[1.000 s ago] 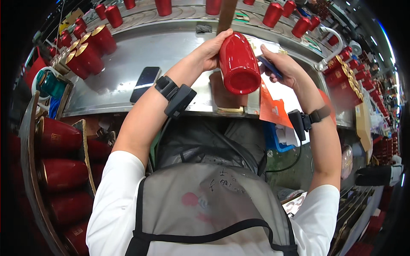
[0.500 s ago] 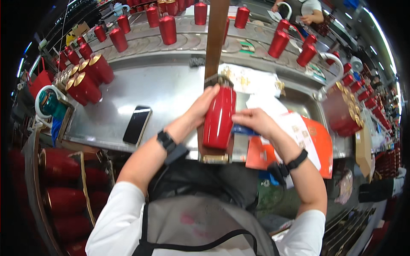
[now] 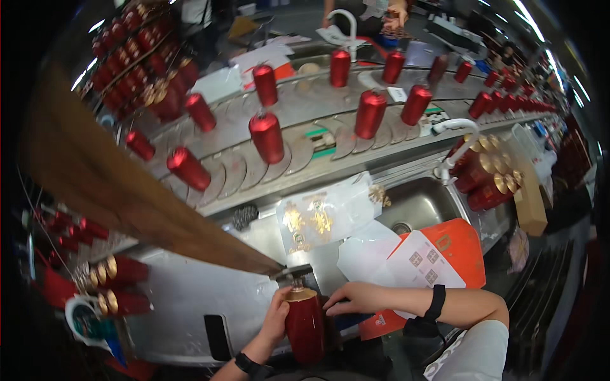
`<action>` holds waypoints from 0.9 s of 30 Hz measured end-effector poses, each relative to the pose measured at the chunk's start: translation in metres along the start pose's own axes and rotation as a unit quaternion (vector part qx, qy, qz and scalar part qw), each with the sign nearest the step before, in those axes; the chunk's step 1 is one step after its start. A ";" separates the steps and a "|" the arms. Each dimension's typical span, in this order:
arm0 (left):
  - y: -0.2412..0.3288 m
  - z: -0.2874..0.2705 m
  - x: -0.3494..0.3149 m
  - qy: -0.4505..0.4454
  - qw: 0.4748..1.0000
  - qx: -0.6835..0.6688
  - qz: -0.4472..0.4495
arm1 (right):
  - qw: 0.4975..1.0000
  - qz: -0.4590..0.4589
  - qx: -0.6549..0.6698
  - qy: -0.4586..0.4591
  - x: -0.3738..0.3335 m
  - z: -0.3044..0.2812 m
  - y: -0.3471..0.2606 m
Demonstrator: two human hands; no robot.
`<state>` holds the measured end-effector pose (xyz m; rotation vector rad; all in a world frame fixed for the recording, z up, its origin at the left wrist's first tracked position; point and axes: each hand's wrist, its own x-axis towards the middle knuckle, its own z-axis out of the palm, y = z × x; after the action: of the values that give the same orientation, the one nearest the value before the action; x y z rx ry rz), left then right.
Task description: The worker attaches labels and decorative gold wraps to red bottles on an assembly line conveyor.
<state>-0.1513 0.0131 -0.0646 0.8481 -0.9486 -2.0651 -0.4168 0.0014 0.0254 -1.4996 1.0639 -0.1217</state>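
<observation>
A glossy red bottle (image 3: 305,330) with a gold shoulder stands at the lower middle, its neck end against a dark fixture (image 3: 292,273) at the foot of a wooden post. My left hand (image 3: 276,316) is wrapped round its left side, near the shoulder. On the other side my right hand (image 3: 354,298) is bent with its fingertips together close to the bottle's wall; what they pinch, if anything, is hidden. Below that hand a dark blue flat thing (image 3: 351,321) shows partly.
The wooden post (image 3: 159,190) slants across the left. Red bottles ride a curved conveyor (image 3: 241,168) beyond. White decal sheets (image 3: 422,263) and orange paper (image 3: 467,254) lie right, beside a sink (image 3: 419,206). A phone (image 3: 217,336) lies left. Another person's hand (image 3: 395,16) shows far off.
The view has swung up and to the right, so bottle and hands sit lower in the picture. My left hand still holds the bottle; my right hand stays at its right side.
</observation>
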 end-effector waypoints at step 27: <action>0.012 -0.012 0.008 0.129 0.971 0.088 -0.180 | 0.636 0.214 -0.220 0.708 -0.001 -0.364 0.223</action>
<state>-0.1419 -0.0036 -0.0632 1.4362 -0.8929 -2.1155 -0.7634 -0.2316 -0.0638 -1.3483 2.8694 -0.8630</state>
